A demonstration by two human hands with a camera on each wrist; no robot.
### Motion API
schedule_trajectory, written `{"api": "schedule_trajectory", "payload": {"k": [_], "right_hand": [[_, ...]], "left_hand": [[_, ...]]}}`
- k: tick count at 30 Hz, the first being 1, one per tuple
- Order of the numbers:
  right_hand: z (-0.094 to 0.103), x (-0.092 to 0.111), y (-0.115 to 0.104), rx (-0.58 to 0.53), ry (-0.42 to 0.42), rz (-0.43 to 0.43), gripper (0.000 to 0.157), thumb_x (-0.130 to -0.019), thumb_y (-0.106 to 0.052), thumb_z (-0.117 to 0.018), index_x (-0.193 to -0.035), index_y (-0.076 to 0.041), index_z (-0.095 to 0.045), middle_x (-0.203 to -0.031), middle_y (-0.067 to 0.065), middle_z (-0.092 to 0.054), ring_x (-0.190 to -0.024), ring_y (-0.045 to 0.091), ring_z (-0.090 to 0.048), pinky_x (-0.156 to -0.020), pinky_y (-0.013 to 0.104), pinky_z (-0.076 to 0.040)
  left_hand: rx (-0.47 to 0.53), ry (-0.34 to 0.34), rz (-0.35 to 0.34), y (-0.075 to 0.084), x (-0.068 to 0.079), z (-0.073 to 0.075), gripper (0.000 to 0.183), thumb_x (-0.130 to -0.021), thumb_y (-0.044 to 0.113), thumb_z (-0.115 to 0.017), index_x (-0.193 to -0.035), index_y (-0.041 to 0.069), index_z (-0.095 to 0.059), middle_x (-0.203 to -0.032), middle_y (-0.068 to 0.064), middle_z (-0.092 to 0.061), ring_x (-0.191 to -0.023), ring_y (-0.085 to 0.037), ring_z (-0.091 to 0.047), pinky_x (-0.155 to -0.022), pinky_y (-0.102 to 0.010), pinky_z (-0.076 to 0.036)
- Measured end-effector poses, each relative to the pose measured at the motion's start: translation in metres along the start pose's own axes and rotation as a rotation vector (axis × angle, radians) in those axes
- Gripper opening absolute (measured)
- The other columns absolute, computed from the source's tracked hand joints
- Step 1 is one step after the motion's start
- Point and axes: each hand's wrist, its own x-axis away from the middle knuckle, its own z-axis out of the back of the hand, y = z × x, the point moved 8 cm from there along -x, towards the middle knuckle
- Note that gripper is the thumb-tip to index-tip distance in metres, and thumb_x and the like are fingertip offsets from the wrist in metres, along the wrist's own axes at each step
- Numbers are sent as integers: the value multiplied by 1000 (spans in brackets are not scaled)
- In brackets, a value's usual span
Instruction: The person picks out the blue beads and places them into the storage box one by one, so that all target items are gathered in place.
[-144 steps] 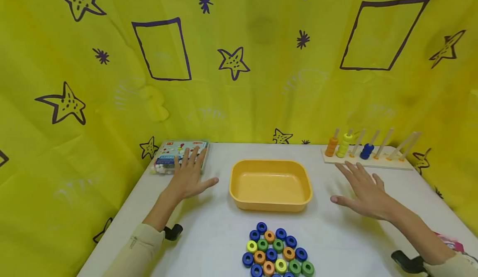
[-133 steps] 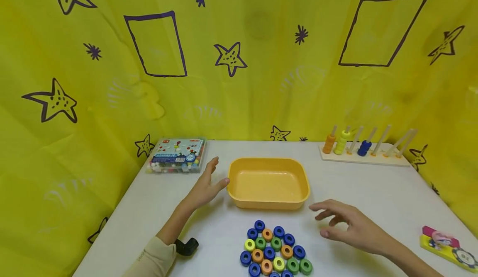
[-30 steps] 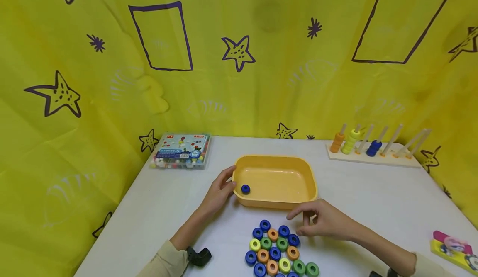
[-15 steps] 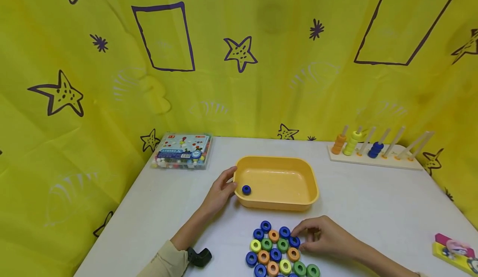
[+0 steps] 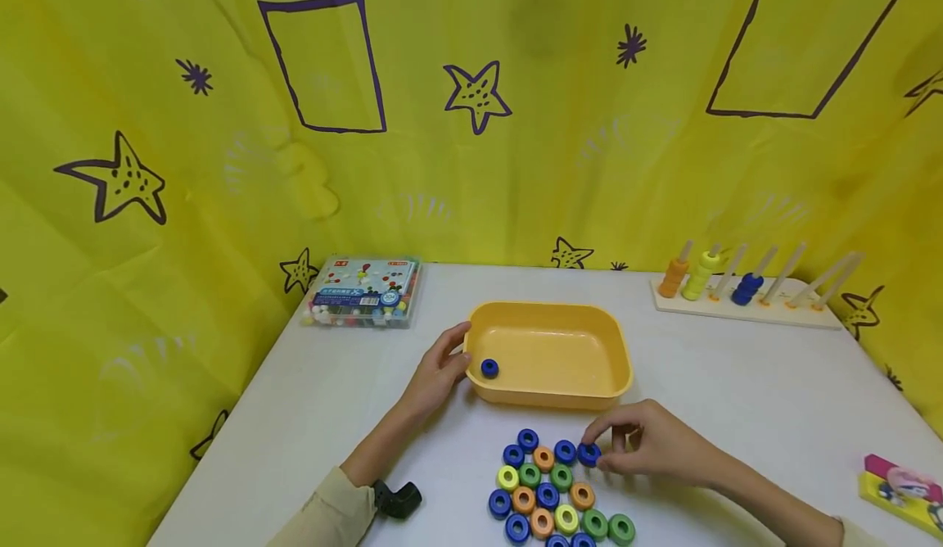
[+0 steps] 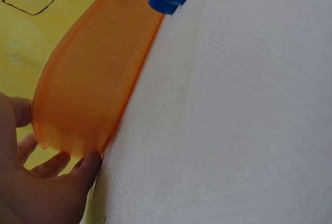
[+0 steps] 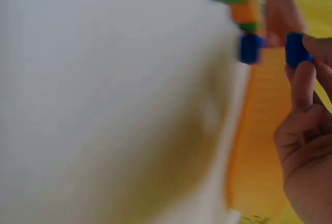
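My left hand (image 5: 433, 381) holds the left end of a yellow-orange plastic tray (image 5: 556, 359), fingers and thumb at its rim and wall. In the left wrist view, its fingertips (image 6: 92, 161) press on the tray's end. One blue ring bead (image 5: 489, 368) lies inside the tray, near the left end. My right hand (image 5: 659, 445) pinches another blue ring bead (image 5: 588, 454) between thumb and fingers, beside the bead group; in the right wrist view this pinched bead (image 7: 297, 50) shows clear of the others. Blue, orange, green and yellow ring beads, such as an orange one (image 5: 582, 495), lie together in front of the tray.
A wooden peg board (image 5: 744, 311) with orange, yellow and blue beads on some pegs stands at the back right. At the back left sits a clear box (image 5: 361, 291) of coloured parts. A pink and yellow toy (image 5: 902, 490) lies at the right edge. Behind hangs a yellow curtain (image 5: 471, 178).
My right hand came down to the bead group, pinched a blue bead at its right side and has lifted it slightly. The left hand stays on the tray. Earlier the tray held no bead.
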Motion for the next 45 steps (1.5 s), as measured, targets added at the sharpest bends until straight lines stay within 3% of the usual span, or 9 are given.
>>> {"api": "schedule_trajectory", "payload": {"k": [4, 8, 16, 22, 25, 31, 36, 41, 45], "right_hand": [[28, -20, -24, 36, 52, 73, 20, -82, -21, -72, -102, -23, -69, -81, -4, -64, -61, 11, -53, -50, 26, -46], [42, -59, -31, 67, 103, 74, 20, -82, -25, -72, -102, -23, -68, -90, -5, -65, -67, 15, -55, -54, 27, -47], [27, -147, 2, 72, 133, -26, 24, -80, -33, -73, -101, -22, -70, -95, -8, -66, -71, 18, -54, -59, 28, -46], [11, -179, 25, 34, 86, -91, 23, -80, -23, -74, -101, -15, -70, -91, -5, -67, -68, 18, -58, -56, 30, -49], [7, -188, 32, 51, 66, -103, 21, -80, -19, -74, -100, -14, -70, -91, -5, -67, -71, 17, -58, -57, 28, -49], [0, -196, 39, 90, 17, -56, 18, -80, -13, -74, -97, -12, -70, -91, -4, -67, -87, 12, -61, -74, 27, -51], [0, -195, 37, 61, 6, -66, 20, -81, -13, -73, -101, -10, -70, -94, -2, -67, -86, 13, -61, -73, 27, -52], [11, -184, 21, 65, 44, -73, 27, -82, -22, -73, -106, -12, -69, -101, -1, -67, -79, 19, -57, -67, 30, -51], [22, -158, -7, 103, 82, -17, 29, -80, -30, -73, -105, -17, -69, -102, -2, -66, -73, 18, -53, -62, 28, -46]], "left_hand": [[-3, 10, 3, -1, -3, 1, 47, -96, 3, -45, -142, 6, -35, -142, -19, -35, -122, -34, -44, -91, -34, -46], [-18, 35, 12, -15, -7, 5, 47, -96, 5, -47, -141, 12, -38, -141, -14, -37, -121, -29, -47, -90, -32, -47], [-17, 31, 14, -23, -7, 5, 47, -97, 10, -49, -141, 16, -38, -142, -13, -36, -120, -28, -47, -91, -33, -46], [8, -2, 27, -8, -1, 1, 49, -96, 7, -47, -143, 8, -34, -143, -20, -33, -122, -34, -45, -92, -35, -45], [1, -10, 16, 3, 2, -1, 49, -96, 5, -46, -143, 4, -32, -142, -23, -32, -121, -37, -44, -92, -35, -45], [4, -15, 6, 6, 2, -1, 49, -96, 4, -46, -143, 3, -31, -142, -25, -31, -121, -39, -43, -92, -35, -45], [-6, -17, 8, 8, 2, -1, 49, -97, 5, -45, -143, 4, -31, -142, -24, -32, -122, -38, -43, -92, -35, -45], [-8, -21, 17, 6, 1, -2, 48, -97, 6, -45, -143, 5, -32, -143, -21, -31, -123, -36, -43, -93, -35, -44], [0, -12, 23, -4, -2, 0, 48, -97, 7, -46, -143, 6, -33, -143, -20, -32, -122, -36, -44, -92, -36, -45]]}}
